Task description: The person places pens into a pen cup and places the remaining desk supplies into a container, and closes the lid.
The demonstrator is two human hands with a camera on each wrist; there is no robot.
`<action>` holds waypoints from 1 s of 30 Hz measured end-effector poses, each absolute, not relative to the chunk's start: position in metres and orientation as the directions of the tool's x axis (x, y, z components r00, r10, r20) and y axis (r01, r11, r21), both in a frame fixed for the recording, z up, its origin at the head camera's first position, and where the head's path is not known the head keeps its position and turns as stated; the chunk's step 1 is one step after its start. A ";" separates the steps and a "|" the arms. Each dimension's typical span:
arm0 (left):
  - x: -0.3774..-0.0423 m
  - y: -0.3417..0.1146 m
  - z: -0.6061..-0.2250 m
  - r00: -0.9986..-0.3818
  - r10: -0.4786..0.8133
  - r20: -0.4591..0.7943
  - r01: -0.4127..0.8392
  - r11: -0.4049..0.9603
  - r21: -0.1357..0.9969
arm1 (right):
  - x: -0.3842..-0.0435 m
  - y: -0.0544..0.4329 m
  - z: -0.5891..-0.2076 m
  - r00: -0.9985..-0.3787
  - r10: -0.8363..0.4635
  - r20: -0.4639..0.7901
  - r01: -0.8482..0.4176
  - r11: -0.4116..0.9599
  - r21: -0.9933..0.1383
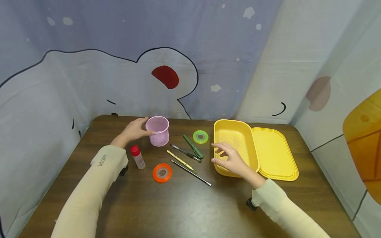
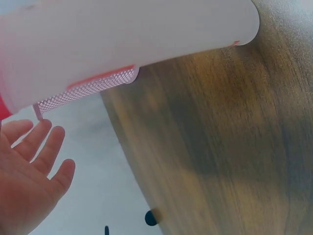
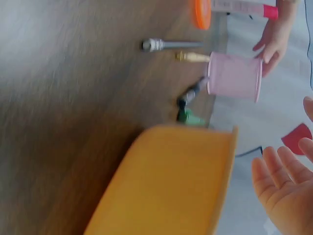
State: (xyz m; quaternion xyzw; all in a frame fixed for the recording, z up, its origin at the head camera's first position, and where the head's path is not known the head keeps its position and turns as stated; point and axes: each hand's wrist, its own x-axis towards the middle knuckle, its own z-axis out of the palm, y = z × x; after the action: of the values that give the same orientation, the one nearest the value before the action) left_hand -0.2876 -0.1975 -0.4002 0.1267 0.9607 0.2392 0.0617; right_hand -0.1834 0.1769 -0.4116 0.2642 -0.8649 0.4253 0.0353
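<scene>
At the back left, my left hand [image 1: 134, 130] holds a pink mesh cup [image 1: 159, 138] by its left side. Its thumb crosses the cup's front near the rim, while the other fingers are at the far side. A glue stick [image 1: 138, 158] with a red cap stands close to that wrist; its white body [image 2: 146, 34] blocks much of the cup in the left wrist view. My right hand [image 1: 230, 159] hovers over the yellow box [image 1: 255, 155], fingers loosely bent and apart, holding nothing. The box's inside shows small dark specks.
Between the hands lie a green pen [image 1: 191, 145], a black pen [image 1: 186, 152], a yellow patterned pencil [image 1: 181, 161] and a black pencil [image 1: 190, 172]. Orange [image 1: 162, 178] and green discs [image 1: 200, 140] lie nearby. A yellow lid [image 1: 275, 153] is right of the box. Curtains hang behind the table.
</scene>
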 end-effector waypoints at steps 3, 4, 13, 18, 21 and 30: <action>-0.288 -0.197 -0.402 -0.960 0.279 -0.038 0.229 0.852 0.472 | -0.176 0.165 -0.406 -0.857 -0.450 0.249 -0.458 0.446 -0.769; -0.289 -0.197 -0.402 -0.958 0.285 -0.029 0.238 0.849 0.471 | -0.174 0.162 -0.404 -0.856 -0.461 0.235 -0.448 0.434 -0.782; -0.289 -0.193 -0.400 -0.946 0.324 -0.004 0.274 0.809 0.520 | -0.173 0.146 -0.425 -0.789 -0.605 0.107 -0.420 0.404 -0.813; -0.291 -0.192 -0.398 -0.948 0.318 -0.037 0.251 0.811 0.528 | -0.168 0.138 -0.432 -0.756 -0.652 0.060 -0.398 0.386 -0.832; -0.291 -0.191 -0.395 -0.946 0.319 -0.052 0.246 0.814 0.526 | -0.164 0.135 -0.436 -0.753 -0.657 0.026 -0.388 0.412 -0.824; -0.290 -0.190 -0.392 -0.944 0.317 -0.090 0.232 0.833 0.502 | -0.155 0.131 -0.453 -0.755 -0.656 0.017 -0.462 0.513 -0.724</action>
State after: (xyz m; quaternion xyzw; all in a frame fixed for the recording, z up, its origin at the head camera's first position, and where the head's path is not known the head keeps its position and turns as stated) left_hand -0.2900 -0.1902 -0.3921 0.1440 0.9535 0.2506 0.0852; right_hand -0.1547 0.1306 -0.4535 0.3250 -0.8598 0.3715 -0.1307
